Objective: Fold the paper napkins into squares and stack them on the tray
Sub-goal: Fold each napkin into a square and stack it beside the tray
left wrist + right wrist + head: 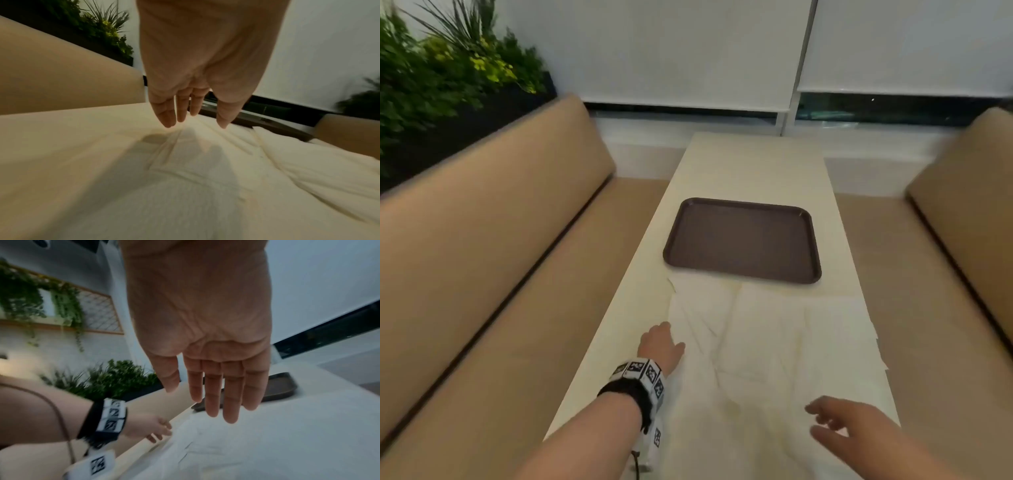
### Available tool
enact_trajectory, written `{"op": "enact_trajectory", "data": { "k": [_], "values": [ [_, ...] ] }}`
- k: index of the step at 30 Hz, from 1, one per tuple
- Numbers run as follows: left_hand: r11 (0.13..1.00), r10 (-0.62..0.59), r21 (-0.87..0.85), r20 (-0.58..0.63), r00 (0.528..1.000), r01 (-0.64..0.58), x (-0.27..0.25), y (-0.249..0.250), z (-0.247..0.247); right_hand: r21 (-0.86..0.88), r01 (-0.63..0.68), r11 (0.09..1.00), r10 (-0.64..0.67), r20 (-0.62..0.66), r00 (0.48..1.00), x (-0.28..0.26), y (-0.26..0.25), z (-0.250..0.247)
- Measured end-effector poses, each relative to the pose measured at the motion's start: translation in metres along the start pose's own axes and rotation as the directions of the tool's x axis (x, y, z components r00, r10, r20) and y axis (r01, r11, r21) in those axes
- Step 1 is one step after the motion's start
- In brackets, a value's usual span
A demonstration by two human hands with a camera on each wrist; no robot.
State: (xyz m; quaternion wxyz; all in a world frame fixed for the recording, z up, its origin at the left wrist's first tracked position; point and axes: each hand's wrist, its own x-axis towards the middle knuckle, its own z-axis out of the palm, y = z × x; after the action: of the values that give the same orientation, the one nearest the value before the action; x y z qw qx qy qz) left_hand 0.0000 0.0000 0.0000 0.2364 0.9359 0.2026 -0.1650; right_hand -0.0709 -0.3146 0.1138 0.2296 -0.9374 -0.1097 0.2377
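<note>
Left hand (661, 346): fingers straight, released, at white paper napkins' (767, 346) left edge.
Right hand (859, 428): outstretched, released, above napkins.
Brown plastic tray (743, 240): beyond, long axis left-right.

The tray (742, 240) sits mid-tabletop (750, 164); napkins (774, 342) lie spread just near of it, benches (482, 240) run along left and right, plants (448, 68) stand far left behind the left bench

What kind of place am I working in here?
Probably a café or restaurant booth: tan padded benches flank a long table, a brown serving tray sits on it, and a planter lines the side.
</note>
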Motion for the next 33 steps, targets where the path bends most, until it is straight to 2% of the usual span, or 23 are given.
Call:
{"op": "enact_trajectory", "data": {
  "k": [1, 3, 9, 17, 19, 20, 22, 24, 28, 33],
  "values": [
    [0.999, -0.030, 0.013, -0.005, 1.000, 0.030, 0.007, 0.002, 0.001, -0.037, 0.005, 0.999, -0.003, 0.071, 0.997, 0.007, -0.005, 0.003],
    [0.996, -0.080, 0.028, -0.010, 0.997, 0.081, 0.016, 0.005, 0.001, -0.076, 0.002, 0.997, 0.007, 0.129, 0.992, 0.020, -0.007, 0.010],
    [0.992, -0.091, 0.086, -0.012, 0.996, 0.092, 0.029, 0.005, 0.005, -0.034, -0.022, 0.999, 0.027, 0.148, 0.989, 0.033, -0.004, 0.013],
    [0.942, 0.145, 0.318, -0.097, 0.985, -0.107, 0.018, 0.004, 0.008, -0.088, -0.004, 0.996, 0.022, 0.200, 0.980, 0.061, -0.013, 0.023],
    [0.962, 0.162, 0.240, -0.109, 0.981, -0.132, 0.016, 0.003, 0.011, -0.113, 0.003, 0.994, 0.023, 0.226, 0.974, 0.071, -0.017, 0.025],
    [0.985, 0.131, 0.133, -0.121, 0.984, -0.114, 0.015, 0.002, 0.011, -0.122, 0.000, 0.992, 0.028, 0.231, 0.972, 0.077, -0.018, 0.025],
    [0.991, 0.013, -0.126, -0.153, 0.988, -0.032, 0.016, -0.001, 0.007, -0.126, -0.016, 0.992, 0.045, 0.228, 0.973, 0.087, -0.019, 0.024],
    [0.967, -0.091, -0.250, -0.151, 0.984, 0.051, 0.019, -0.007, -0.001, -0.116, -0.020, 0.993, 0.045, 0.213, 0.976, 0.096, -0.019, 0.021],
    [0.938, -0.169, -0.312, -0.020, 0.985, 0.154, 0.027, -0.028, -0.022, -0.052, -0.030, 0.998, 0.039, 0.190, 0.981, 0.102, -0.022, 0.020],
    [0.812, -0.201, -0.531, 0.136, 0.970, 0.243, 0.026, -0.042, -0.031, 0.018, -0.032, 0.999, 0.027, 0.211, 0.977, 0.104, -0.023, 0.028]
  ]
}}
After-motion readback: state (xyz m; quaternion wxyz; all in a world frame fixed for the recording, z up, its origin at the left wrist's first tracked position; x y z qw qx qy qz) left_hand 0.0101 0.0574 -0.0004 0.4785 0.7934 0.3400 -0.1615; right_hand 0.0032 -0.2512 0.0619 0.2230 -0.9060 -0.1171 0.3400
